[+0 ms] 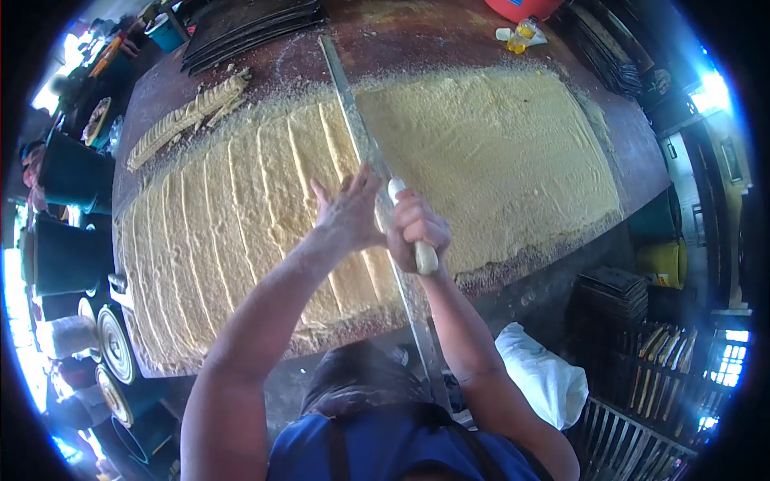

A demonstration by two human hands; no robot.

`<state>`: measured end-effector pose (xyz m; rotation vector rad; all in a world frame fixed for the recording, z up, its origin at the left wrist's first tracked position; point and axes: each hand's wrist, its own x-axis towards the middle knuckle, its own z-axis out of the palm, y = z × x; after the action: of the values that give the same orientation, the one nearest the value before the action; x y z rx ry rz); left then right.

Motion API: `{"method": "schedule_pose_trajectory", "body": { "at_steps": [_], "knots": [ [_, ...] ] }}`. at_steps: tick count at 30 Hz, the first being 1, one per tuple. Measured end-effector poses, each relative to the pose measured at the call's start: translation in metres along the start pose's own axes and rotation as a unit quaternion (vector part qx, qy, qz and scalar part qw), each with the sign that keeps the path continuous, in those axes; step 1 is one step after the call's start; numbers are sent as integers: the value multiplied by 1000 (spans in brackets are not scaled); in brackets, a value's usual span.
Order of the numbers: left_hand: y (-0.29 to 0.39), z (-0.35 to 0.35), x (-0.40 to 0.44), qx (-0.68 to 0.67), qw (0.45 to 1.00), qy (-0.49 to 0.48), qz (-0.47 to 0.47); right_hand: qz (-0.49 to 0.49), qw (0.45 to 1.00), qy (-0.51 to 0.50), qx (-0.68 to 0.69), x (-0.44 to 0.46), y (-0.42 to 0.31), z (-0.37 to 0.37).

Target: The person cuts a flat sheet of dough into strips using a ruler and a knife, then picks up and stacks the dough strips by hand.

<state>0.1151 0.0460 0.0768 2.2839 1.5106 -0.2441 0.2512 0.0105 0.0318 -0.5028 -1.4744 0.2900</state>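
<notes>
A broad sheet of pale yellow, crumbly dough (497, 144) covers much of the table, its left part scored by several roughly parallel lines. Across it lies a long metal straightedge (345, 94), reaching past the near table edge toward my body. My left hand (349, 212) is open, fingers spread, resting on the dough and against the straightedge. Just to the right, my right hand (420, 224) is closed around the white handle of a tool (426, 258), held beside the straightedge. The tool's working end is hidden or too unclear to make out.
Dough trimmings (188, 120) lie at the far left of the table (273, 60). Dark trays (249, 36) are stacked behind them. A small yellow bottle (523, 36) and a red container (525, 6) stand at the far right. A white sack (541, 377) sits below the near edge.
</notes>
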Motion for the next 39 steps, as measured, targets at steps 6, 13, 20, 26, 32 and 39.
{"method": "schedule_pose_trajectory", "body": {
  "at_steps": [6, 13, 20, 26, 32, 39],
  "knots": [
    [17, -14, -7, 12, 998, -31, -44, 39, 997, -28, 53, -56, -104, -50],
    [20, -11, -2, 20, 997, -41, -54, 114, 992, -48, 38, -114, -264, -114],
    [22, -13, -4, -4, 997, -44, -59, 172, 983, -27, 52, -138, -371, -160],
    [25, -15, -8, -6, 997, -52, -50, 111, 989, 86, 41, -84, -343, -163],
    [21, -16, -4, 37, 996, -66, -38, 3, 999, -25, 41, -4, -223, -115],
    [9, -9, -3, -26, 999, -34, -12, -58, 996, -13, 60, 64, -47, -25]
  ]
}}
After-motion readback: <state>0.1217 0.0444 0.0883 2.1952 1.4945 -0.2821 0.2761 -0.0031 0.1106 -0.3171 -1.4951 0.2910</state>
